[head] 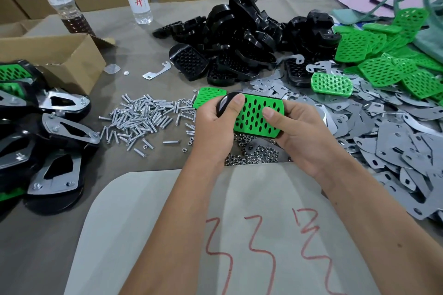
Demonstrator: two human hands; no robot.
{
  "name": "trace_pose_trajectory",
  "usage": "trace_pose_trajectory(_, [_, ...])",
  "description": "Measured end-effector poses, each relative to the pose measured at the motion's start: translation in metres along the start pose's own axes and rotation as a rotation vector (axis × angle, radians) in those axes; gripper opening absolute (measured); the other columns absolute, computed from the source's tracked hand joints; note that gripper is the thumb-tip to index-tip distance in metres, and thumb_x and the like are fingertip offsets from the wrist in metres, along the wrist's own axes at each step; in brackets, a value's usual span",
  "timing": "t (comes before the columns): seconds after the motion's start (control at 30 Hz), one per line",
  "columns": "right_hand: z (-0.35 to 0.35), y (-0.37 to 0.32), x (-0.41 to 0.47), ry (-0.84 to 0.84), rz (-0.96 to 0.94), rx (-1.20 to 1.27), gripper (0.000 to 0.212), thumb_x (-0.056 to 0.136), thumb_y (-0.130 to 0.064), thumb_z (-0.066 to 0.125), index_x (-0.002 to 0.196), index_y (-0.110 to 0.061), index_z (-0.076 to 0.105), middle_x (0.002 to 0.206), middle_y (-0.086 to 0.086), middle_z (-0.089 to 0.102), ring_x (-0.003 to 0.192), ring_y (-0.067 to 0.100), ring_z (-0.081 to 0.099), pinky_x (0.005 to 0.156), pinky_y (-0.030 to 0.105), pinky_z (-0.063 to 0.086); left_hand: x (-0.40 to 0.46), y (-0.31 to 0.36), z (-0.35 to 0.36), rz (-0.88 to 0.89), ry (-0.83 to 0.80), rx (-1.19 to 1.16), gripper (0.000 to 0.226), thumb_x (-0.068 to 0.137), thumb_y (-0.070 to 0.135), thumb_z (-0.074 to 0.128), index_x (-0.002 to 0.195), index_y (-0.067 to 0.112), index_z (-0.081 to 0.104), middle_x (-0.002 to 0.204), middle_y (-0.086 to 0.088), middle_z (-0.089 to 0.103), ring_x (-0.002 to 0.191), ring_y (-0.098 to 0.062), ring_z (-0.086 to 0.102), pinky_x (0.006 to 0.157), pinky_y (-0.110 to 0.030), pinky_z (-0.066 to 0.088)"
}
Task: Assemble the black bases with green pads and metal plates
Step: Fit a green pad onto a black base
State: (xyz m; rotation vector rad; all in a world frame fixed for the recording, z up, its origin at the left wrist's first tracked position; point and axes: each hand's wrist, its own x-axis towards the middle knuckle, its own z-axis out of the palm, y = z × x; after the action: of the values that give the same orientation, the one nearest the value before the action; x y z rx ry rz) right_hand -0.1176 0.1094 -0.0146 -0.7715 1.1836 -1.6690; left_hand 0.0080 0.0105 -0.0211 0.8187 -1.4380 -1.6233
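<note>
Above the piles of screws (141, 117) and nuts (251, 155), a perforated green pad (257, 116) is held on a black base (224, 103), gripped by the left hand (215, 118) and the right hand (296, 127). Even thumb pressure should be applied until the pad is seated flush.

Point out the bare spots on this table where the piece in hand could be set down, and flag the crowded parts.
Free: the pale sheet under the forearms, and the grey strip between the cardboard box and the screws. Crowded: metal plates on the right, black bases behind, finished units on the left, nuts beneath the hands.
</note>
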Motion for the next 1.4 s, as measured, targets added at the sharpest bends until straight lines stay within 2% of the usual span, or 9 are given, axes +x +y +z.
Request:
trace_pose_trajectory(0.27, [-0.009,-0.001,-0.001,-0.036,-0.008,-0.034,0.038,0.094,-0.019,0.068,0.126,0.002,0.066,0.126,0.025,0.07,0.122,0.048,0.063,0.103,0.057,0.052,-0.005,0.01,0.0,-0.122,-0.085,-0.2,0.019,0.103,0.021,0.062,0.096,0.008,0.073,0.089,-0.006,0.078,0.084,-0.02,0.074,0.076,-0.038,0.063])
trace_pose_trajectory(0.43, [-0.004,0.0,0.0,-0.018,-0.043,-0.017,0.036,0.092,-0.017,0.067,0.123,0.002,0.067,0.121,0.024,0.072,0.114,0.043,0.069,0.091,0.043,0.062,-0.005,0.01,0.0,-0.158,-0.117,-0.237,0.026,0.102,0.024,0.062,0.085,0.016,0.079,0.091,-0.006,0.079,0.085,-0.019,0.075,0.079,-0.039,0.064])
trace_pose_trajectory(0.5, [-0.004,0.0,0.0,-0.002,-0.05,-0.004,0.037,0.09,-0.016,0.068,0.123,0.002,0.067,0.119,0.023,0.073,0.112,0.042,0.071,0.091,0.045,0.062,-0.005,0.01,-0.001,-0.153,-0.124,-0.238,0.023,0.1,0.028,0.067,0.084,0.019,0.081,0.094,-0.006,0.079,0.088,-0.019,0.075,0.08,-0.037,0.064])
trace_pose_trajectory(0.6, [-0.003,-0.002,0.001,0.045,-0.069,-0.011,0.037,0.087,-0.013,0.07,0.121,0.0,0.066,0.112,0.021,0.074,0.106,0.042,0.072,0.085,0.05,0.063,-0.007,0.008,0.001,-0.129,-0.093,-0.198,0.016,0.094,0.034,0.072,0.088,0.021,0.079,0.093,-0.004,0.078,0.087,-0.017,0.074,0.072,-0.034,0.06])
trace_pose_trajectory(0.77, [0.0,-0.004,0.0,0.037,-0.109,-0.016,0.03,0.083,-0.005,0.071,0.113,-0.006,0.066,0.095,0.012,0.072,0.09,0.03,0.07,0.073,0.04,0.064,-0.008,0.004,0.005,-0.111,-0.053,-0.095,0.02,0.096,0.035,0.073,0.079,0.025,0.075,0.08,0.001,0.073,0.074,-0.014,0.069,0.06,-0.029,0.055])
trace_pose_trajectory(0.97, [0.001,0.0,0.0,0.028,-0.051,-0.011,0.038,0.081,-0.013,0.076,0.117,-0.009,0.063,0.102,0.016,0.072,0.095,0.035,0.071,0.084,0.047,0.063,-0.004,0.007,0.002,-0.17,-0.041,-0.18,0.019,0.096,0.026,0.073,0.09,0.007,0.075,0.082,-0.007,0.074,0.075,-0.023,0.072,0.061,-0.038,0.06])
trace_pose_trajectory(1.1, [-0.001,0.0,0.002,0.037,-0.027,-0.023,0.04,0.083,-0.011,0.08,0.119,-0.009,0.063,0.103,0.018,0.074,0.094,0.036,0.073,0.083,0.055,0.063,-0.003,0.004,0.0,-0.137,-0.022,-0.163,0.016,0.095,0.021,0.074,0.092,0.006,0.075,0.088,-0.01,0.075,0.082,-0.025,0.072,0.076,-0.048,0.062])
trace_pose_trajectory(1.3, [0.002,0.0,-0.003,0.059,-0.055,-0.024,0.044,0.077,-0.009,0.074,0.12,-0.004,0.066,0.104,0.017,0.071,0.097,0.033,0.07,0.086,0.055,0.061,-0.002,0.006,-0.004,-0.162,-0.08,-0.203,0.018,0.094,0.022,0.073,0.096,0.005,0.075,0.082,-0.008,0.075,0.073,-0.023,0.073,0.057,-0.034,0.059])
trace_pose_trajectory(1.4, [0.001,-0.002,-0.004,0.061,-0.08,-0.034,0.041,0.078,-0.009,0.072,0.118,-0.005,0.067,0.101,0.012,0.074,0.095,0.029,0.071,0.086,0.053,0.061,-0.002,0.007,-0.005,-0.205,-0.12,-0.212,0.021,0.092,0.027,0.074,0.097,0.007,0.076,0.087,-0.013,0.075,0.078,-0.031,0.073,0.056,-0.037,0.058])
